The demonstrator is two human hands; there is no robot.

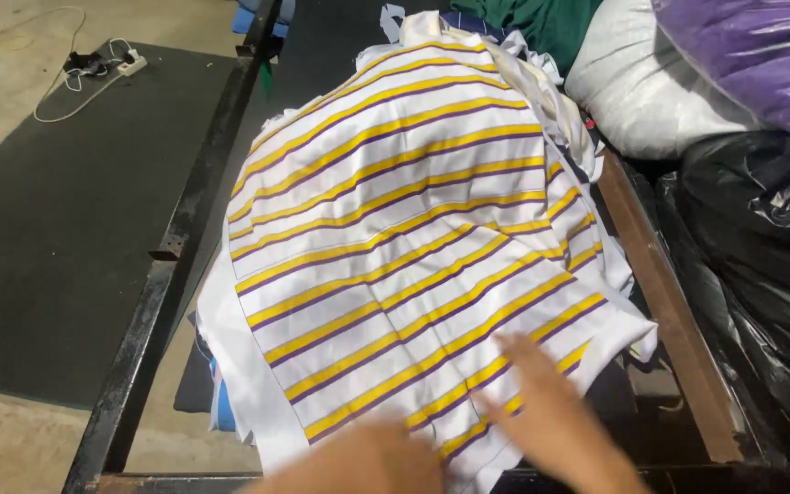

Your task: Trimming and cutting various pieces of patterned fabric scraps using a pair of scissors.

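The person's right hand (555, 416) is lying flat, fingers spread and gripping nothing, on the near edge of a white fabric piece with yellow and purple stripes (395, 238) topping a pile inside a black metal frame (153, 302). The left hand (368, 462) is blurring beside it; its fingers cannot be made out. Smoothing seems underway; next likely calls for pinching an edge.
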